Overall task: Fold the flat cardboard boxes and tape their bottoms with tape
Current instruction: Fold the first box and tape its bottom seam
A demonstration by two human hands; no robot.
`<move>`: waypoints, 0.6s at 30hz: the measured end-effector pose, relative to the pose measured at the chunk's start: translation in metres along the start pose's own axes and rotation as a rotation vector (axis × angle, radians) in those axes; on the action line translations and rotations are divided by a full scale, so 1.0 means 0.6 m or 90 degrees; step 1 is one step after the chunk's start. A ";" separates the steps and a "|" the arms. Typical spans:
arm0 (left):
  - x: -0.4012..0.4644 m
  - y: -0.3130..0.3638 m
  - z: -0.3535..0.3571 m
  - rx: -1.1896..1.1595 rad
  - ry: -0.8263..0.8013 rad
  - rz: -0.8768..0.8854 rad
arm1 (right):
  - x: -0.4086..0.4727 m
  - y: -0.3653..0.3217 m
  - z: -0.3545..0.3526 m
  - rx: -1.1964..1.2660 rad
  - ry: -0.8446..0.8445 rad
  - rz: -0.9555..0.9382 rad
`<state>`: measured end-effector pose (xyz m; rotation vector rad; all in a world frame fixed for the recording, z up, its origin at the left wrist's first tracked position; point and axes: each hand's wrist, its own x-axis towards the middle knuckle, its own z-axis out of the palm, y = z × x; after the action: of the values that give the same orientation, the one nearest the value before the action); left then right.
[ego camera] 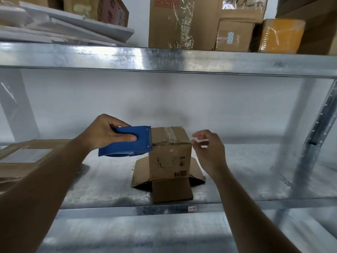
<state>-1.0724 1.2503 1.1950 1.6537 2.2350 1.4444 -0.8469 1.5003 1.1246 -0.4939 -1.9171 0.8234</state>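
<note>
A small cardboard box (pixel 169 157) stands upside down on the metal shelf (pixel 246 179), its taped bottom facing up and its lower flaps splayed out on the shelf. Clear tape runs across its top and along the upper front edge. My left hand (pixel 105 133) grips a blue tape dispenser (pixel 127 141), whose front end touches the box's upper left edge. My right hand (pixel 209 148) hovers just right of the box's top corner, fingers loosely spread, holding nothing.
Flat cardboard pieces (pixel 23 157) lie at the shelf's left end. The upper shelf (pixel 164 59) carries several cartons (pixel 182 22) and white boards (pixel 73 28). A steel upright (pixel 317 128) stands on the right. A lower shelf (pixel 138 234) lies below.
</note>
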 end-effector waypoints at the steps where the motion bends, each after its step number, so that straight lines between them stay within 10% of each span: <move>1: 0.001 0.000 0.000 0.000 -0.001 0.000 | 0.000 -0.005 0.005 -0.048 0.035 -0.112; 5: 0.001 -0.002 0.001 0.003 -0.003 0.007 | 0.012 -0.042 0.029 -0.156 -0.030 -0.414; 9: -0.003 -0.005 0.000 -0.005 0.001 0.005 | 0.015 -0.047 0.059 -0.201 -0.172 -0.406; 18: -0.013 -0.015 -0.009 -0.052 -0.008 0.007 | -0.011 -0.020 0.071 -0.197 -0.120 -0.387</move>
<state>-1.0785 1.2407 1.1885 1.6496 2.1321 1.5013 -0.8818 1.4734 1.1158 0.0059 -2.2103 0.1822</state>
